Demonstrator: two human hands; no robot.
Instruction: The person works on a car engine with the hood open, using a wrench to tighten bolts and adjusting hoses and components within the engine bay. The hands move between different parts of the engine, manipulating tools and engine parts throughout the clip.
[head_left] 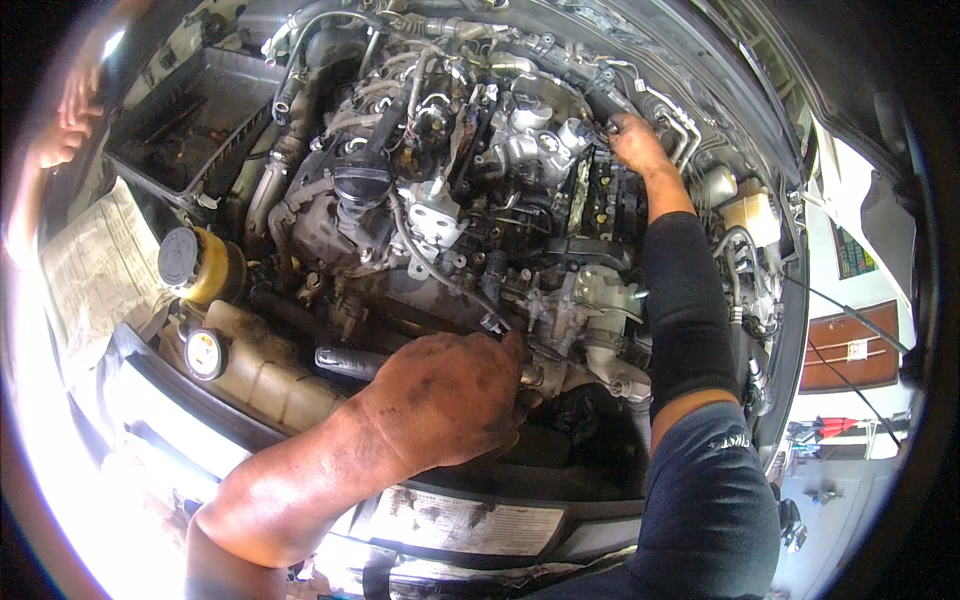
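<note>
My left hand (pixel 450 395), smudged with dark grease, is curled closed at the front of the engine, back of the hand up. What its fingers grip, if anything, is hidden beneath it. A thin grey hose (pixel 425 262) runs down from the black round cap (pixel 361 180) and ends just above the knuckles. Over the far right side of the engine reaches my right hand (pixel 640 145), fingers bent closed beside a dark pipe (pixel 605 98); I cannot make out what they hold. Between the hands lies the uncovered engine, with a metal housing (pixel 600 300) near the right forearm.
Another person's hand (pixel 72 125) shows at the left edge. An open black box (pixel 190 125), a yellowish reservoir with a black cap (pixel 200 262) and a coolant tank (pixel 265 375) line the left. A second reservoir (pixel 752 215) stands at right. A prop rod (pixel 845 312) slants beyond the fender.
</note>
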